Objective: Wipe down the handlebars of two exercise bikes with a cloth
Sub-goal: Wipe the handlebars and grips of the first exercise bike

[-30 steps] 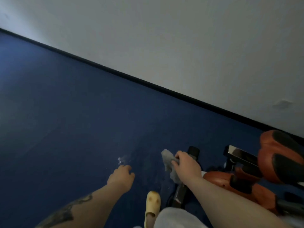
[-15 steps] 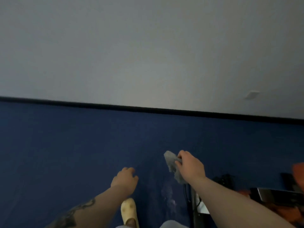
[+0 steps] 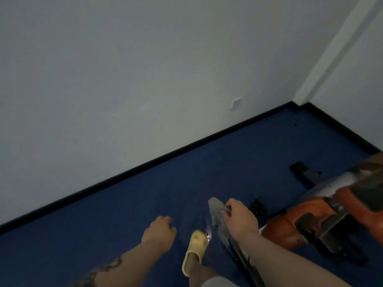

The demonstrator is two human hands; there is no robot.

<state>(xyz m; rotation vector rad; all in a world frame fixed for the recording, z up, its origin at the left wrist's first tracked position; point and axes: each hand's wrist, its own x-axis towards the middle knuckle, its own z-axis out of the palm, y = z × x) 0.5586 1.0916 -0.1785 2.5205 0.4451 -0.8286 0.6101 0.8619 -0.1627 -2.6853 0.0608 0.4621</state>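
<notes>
While right hand (image 3: 240, 220) grips grey cloth (image 3: 215, 212) above blue floor (image 3: 145, 195) and left hand (image 3: 160, 233) hangs loosely curled, empty, step reads as transit; next: reach orange exercise bike (image 3: 315, 214), handlebars not identifiable

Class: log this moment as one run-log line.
right hand: holding grey cloth | left hand: empty | orange bike: beside right hand

Room corner, plain walls over blue floor.

Pale grey wall (image 3: 124, 79) carrying a small square plate (image 3: 236, 103); black skirting board (image 3: 145, 166) along its foot; dark blue floor (image 3: 83, 235) with a shiny patch; white vertical trim (image 3: 339, 48) at right corner. Dim, even light.
</notes>
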